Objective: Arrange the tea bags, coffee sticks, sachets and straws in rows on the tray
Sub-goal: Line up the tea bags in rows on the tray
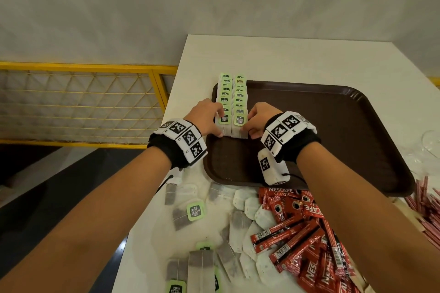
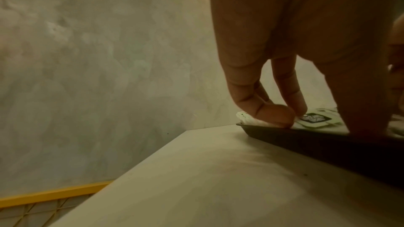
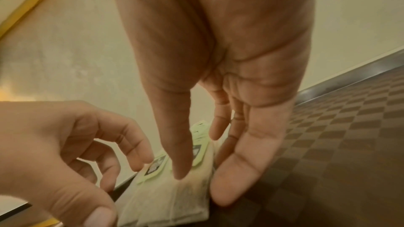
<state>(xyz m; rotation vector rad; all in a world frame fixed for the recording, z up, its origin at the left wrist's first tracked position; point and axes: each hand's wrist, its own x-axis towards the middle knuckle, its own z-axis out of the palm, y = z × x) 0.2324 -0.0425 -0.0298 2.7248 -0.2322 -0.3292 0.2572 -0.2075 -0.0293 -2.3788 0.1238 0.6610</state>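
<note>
Two rows of tea bags [image 1: 232,100] with green tags run along the left side of the brown tray [image 1: 321,126]. My left hand [image 1: 220,123] flanks the rows from the left, and its bent fingertips [image 2: 282,116] press on the nearest bag by the tray rim [image 2: 306,137]. From the right comes my right hand [image 1: 247,126], thumb lying on the nearest tea bag [image 3: 174,201] and straight fingers [image 3: 236,170] against the row's right side. Neither hand lifts anything. Loose tea bags [image 1: 238,228], red coffee sticks [image 1: 297,233] and pink straws [image 1: 426,207] lie on the white table [image 1: 285,59].
The tray's floor [image 3: 328,161] right of the rows is bare. A clear glass [image 1: 431,143] stands past the tray's right edge. A yellow railing [image 1: 83,102] runs beyond the table's left edge, with a grey wall behind.
</note>
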